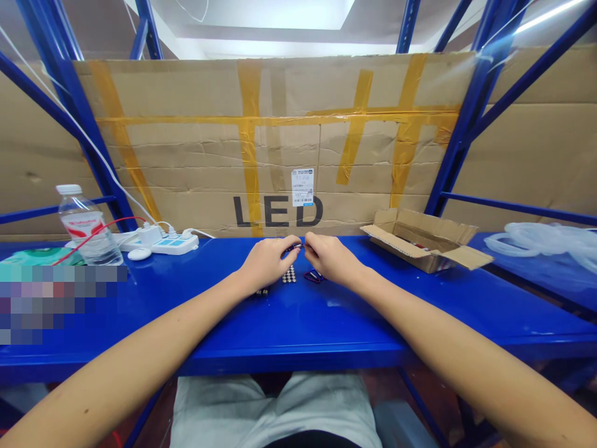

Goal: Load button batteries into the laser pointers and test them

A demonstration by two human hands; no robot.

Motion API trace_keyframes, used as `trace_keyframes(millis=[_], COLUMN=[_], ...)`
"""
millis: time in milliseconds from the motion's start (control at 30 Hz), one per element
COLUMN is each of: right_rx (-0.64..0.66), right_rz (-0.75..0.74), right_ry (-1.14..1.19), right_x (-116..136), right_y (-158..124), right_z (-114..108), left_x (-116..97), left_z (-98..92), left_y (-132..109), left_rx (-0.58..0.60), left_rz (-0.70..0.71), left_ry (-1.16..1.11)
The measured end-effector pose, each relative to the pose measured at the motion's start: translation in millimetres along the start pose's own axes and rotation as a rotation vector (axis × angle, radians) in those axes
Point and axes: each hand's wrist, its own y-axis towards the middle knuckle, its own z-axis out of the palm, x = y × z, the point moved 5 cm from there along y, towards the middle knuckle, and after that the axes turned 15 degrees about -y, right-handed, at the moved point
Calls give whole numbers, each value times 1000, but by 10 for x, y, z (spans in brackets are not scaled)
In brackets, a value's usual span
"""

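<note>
Cardboard [186, 149] marked LED backs a blue table [298, 323] between blue metal posts [86, 124]. Over the table, the left hand [268, 261] pinches a small dark piece [293, 247]; whether the right hand [333, 254], curled at its end, grips it too, I can't tell. The left wrist partly covers dark bits [262, 291]; a patch [51, 302] leftward is blocky.

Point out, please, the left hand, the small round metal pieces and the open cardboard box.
Left hand [265, 262]: head view, back of the hand.
Small round metal pieces [289, 274]: head view, middle of the group.
Open cardboard box [396, 244]: head view, near long side.
</note>
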Motion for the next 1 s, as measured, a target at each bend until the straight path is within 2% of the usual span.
trace_keyframes(millis=[267, 467, 700, 867, 1000], right_rx=[27, -52, 181, 226, 286], right_rz=[41, 133, 368, 415, 426], right_ry=[36, 252, 890, 1029, 1074], right_x=[4, -109, -272, -311, -316], right_y=[-14, 2, 6, 9, 6], right_z=[-2, 7, 241, 270, 267], left_x=[53, 91, 183, 296, 337], left_z=[-1, -41, -77, -48, -66], left_y=[10, 16, 43, 53, 80], left_rx=[-2, -27, -81, -80, -106], left_rz=[-47, -93, -167, -358, -391], left_ry=[29, -75, -336, -631, -807])
